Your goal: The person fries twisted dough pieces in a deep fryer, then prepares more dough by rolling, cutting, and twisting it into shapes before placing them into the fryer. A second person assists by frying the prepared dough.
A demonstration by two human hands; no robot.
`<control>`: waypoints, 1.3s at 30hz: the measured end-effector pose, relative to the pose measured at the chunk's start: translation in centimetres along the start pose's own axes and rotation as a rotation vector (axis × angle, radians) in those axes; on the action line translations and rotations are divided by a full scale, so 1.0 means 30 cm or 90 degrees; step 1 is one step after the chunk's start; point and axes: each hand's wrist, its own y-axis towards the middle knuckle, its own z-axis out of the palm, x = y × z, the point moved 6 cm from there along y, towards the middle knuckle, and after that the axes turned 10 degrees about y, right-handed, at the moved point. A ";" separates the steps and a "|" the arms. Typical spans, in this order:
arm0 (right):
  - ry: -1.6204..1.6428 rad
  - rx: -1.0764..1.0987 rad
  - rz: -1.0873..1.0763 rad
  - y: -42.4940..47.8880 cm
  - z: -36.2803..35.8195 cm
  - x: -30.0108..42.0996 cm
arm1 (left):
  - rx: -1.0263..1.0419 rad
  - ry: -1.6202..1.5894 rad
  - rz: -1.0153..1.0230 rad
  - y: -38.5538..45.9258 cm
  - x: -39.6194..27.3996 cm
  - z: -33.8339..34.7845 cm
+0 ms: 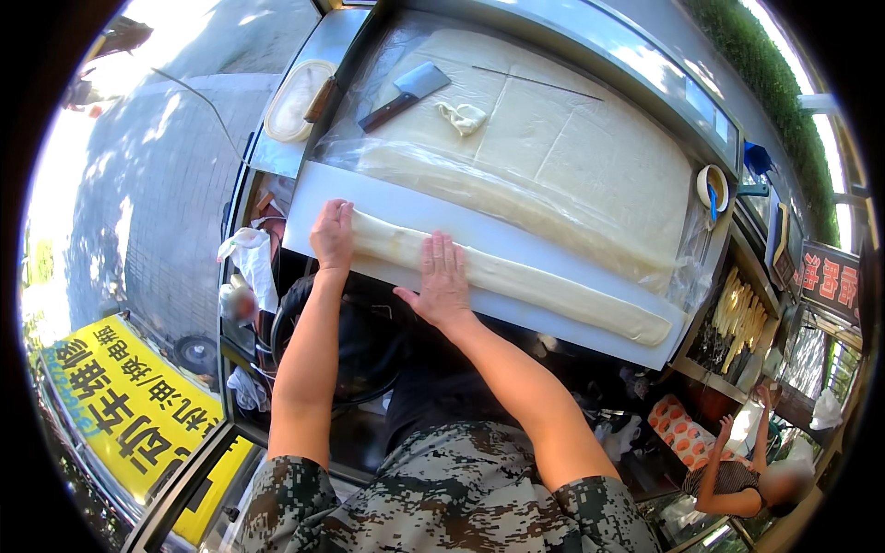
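Observation:
A long flat strip of dough [553, 289] lies across a white board [511, 328]. My left hand [332, 235] is closed on the strip's left end. My right hand [440, 280] lies palm down on the dough a little further right, fingers stretched and holding nothing. Behind the board is a wide sheet of dough [601, 173] under clear plastic film. On top of it rest a cleaver [408, 95] with a dark handle, a small crumpled piece of dough [461, 119] and a thin dark rod [538, 82].
An oval white container [299, 104] stands at the back left, beside a wooden handle [321, 100]. A bowl with a blue utensil [712, 188] is at the board's far right. Fried dough sticks [740, 314] lie beyond it. Another person [733, 480] is at lower right.

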 end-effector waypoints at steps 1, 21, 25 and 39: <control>-0.024 -0.018 -0.002 -0.049 -0.040 -0.052 | -0.003 0.001 -0.001 -0.003 -0.009 -0.001; -0.187 -0.094 0.135 -0.593 -0.553 -0.651 | -0.098 0.085 0.096 -0.074 -0.124 -0.045; -0.218 -0.130 0.197 -0.753 -0.706 -0.818 | -0.074 0.164 0.240 -0.237 -0.404 0.010; -0.216 -0.206 0.262 -1.005 -1.004 -1.192 | 0.277 0.083 0.376 -0.629 -1.039 0.429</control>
